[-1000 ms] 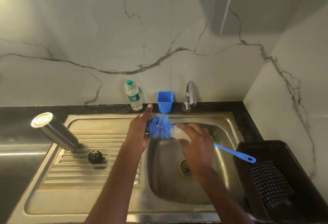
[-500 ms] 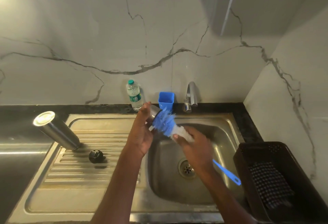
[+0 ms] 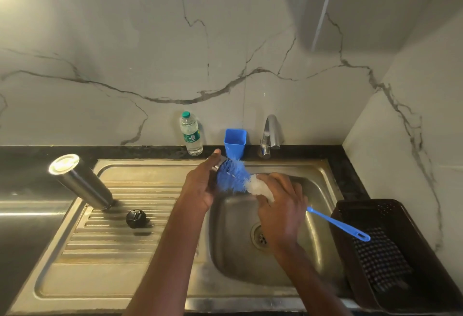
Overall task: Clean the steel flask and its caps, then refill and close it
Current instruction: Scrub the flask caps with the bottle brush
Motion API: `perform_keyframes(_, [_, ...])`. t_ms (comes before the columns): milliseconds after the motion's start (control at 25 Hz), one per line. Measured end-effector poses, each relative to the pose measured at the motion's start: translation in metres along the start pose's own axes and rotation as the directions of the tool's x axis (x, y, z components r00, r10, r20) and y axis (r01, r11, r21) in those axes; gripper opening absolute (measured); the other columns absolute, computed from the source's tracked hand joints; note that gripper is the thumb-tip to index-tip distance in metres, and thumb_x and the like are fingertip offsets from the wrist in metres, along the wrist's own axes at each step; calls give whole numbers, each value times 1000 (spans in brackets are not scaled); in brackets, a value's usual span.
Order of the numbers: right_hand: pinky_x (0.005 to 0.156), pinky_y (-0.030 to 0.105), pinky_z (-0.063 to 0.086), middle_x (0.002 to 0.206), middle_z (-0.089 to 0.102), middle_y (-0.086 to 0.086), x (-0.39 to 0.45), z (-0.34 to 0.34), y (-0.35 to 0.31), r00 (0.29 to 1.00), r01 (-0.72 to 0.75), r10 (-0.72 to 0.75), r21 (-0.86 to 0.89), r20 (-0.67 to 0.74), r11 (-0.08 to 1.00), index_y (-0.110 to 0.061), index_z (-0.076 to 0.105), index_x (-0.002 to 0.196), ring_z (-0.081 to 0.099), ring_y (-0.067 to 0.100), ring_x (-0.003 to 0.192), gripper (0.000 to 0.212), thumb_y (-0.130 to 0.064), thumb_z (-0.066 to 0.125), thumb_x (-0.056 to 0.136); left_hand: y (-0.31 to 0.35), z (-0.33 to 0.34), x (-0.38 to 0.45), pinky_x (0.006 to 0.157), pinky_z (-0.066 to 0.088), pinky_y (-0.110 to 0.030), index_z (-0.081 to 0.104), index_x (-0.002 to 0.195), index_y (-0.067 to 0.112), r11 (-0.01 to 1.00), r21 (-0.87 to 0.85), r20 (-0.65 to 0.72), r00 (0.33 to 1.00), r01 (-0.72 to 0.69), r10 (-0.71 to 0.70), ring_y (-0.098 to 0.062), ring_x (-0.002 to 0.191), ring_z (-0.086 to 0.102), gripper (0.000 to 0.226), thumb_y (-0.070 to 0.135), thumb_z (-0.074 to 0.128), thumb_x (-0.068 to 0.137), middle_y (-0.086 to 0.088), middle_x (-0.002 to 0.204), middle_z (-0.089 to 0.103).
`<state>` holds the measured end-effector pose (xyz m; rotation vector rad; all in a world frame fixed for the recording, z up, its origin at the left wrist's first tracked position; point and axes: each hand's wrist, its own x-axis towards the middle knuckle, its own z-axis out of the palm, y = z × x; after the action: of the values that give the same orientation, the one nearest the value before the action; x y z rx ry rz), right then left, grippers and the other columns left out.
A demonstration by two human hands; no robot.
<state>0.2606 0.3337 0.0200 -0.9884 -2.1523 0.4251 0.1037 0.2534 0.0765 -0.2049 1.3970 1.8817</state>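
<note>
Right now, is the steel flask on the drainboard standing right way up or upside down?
Upside down, it seems: the steel flask rests on the drainboard on its narrower end, flat closed base up. Its black cap lies beside it.

Steel sink unit [image 3: 75, 278] set in black counter [image 3: 22, 235]. Ref pt: drain [image 3: 260, 235]. Upside-down flask [image 3: 82, 183] far left of drain on ribbed drainboard, black cap [image 3: 136, 218] betw. them. Water bottle [image 3: 191, 134], blue cup [image 3: 234, 141], tap [image 3: 270, 135] behind drain on back ledge. Dark basket [image 3: 350, 218] right of drain.
</note>
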Motion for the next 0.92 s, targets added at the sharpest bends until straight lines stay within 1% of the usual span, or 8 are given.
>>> perform_keyframes(120, [80,35,54,94,69,-20,6,-7,-1,950,-294,250,270,185,917,-36,74,112,67,13,92,37,-38,86,77,0,-8,0,71,58,-39,71,91,9,994,-108,147,988,-21,37,-23,75,72,2,9,69,91,-8,79,69])
perform_keyframes(160, [80,35,56,91,71,-20,6,-8,-1,938,-332,275,322,211,886,-36,74,111,69,13,90,34,-46,82,80,1,-10,-1,72,57,-39,72,96,9,993,-118,192,980,-24,46,-23,83,71,9,10,65,92,-8,85,71])
perform_keyframes(320, [73,30,53,103,72,-14,5,-11,-3,994,-109,100,243,49,964,-36,72,114,68,12,89,34,-38,84,82,6,-10,0,79,56,-39,69,113,12,997,-40,191,979,-67,74,-25,91,71,37,42,72,93,-8,96,73])
perform_keyframes(440, [75,22,44,107,66,-17,3,-8,-2,995,63,-72,132,65,989,-38,73,116,61,14,93,45,-25,88,76,8,-1,-1,83,61,-41,69,92,14,990,98,68,993,-102,95,-26,85,75,37,51,77,91,-9,88,77])
perform_keyframes(560, [76,31,42,112,67,-17,-1,0,1,994,110,-109,-60,28,992,-37,74,119,57,16,95,58,-13,89,69,2,2,1,59,54,-28,70,96,8,993,108,-114,991,-53,66,-20,69,70,38,42,84,86,-10,86,74])
perform_keyframes(680, [80,32,34,115,68,-15,2,5,2,990,119,-129,-166,-51,979,-36,76,117,57,19,97,59,-7,87,67,-5,-2,4,52,50,-23,71,103,5,998,65,-141,990,8,1,-15,57,67,41,37,87,84,-7,80,71])
perform_keyframes(800, [84,31,35,113,69,-19,13,-2,-2,998,57,-57,-77,0,995,-37,74,119,61,17,98,50,-18,85,74,-9,-6,5,63,54,-29,71,91,13,996,-92,25,999,-19,22,-18,74,71,16,21,83,84,-10,92,77])
perform_keyframes(920, [84,29,51,105,74,-22,20,-1,-1,954,-265,212,258,214,929,-36,73,121,68,4,96,37,-47,77,86,-7,-12,7,82,50,-34,77,83,21,973,-208,237,961,-95,144,-17,87,67,4,21,73,83,-1,91,73])
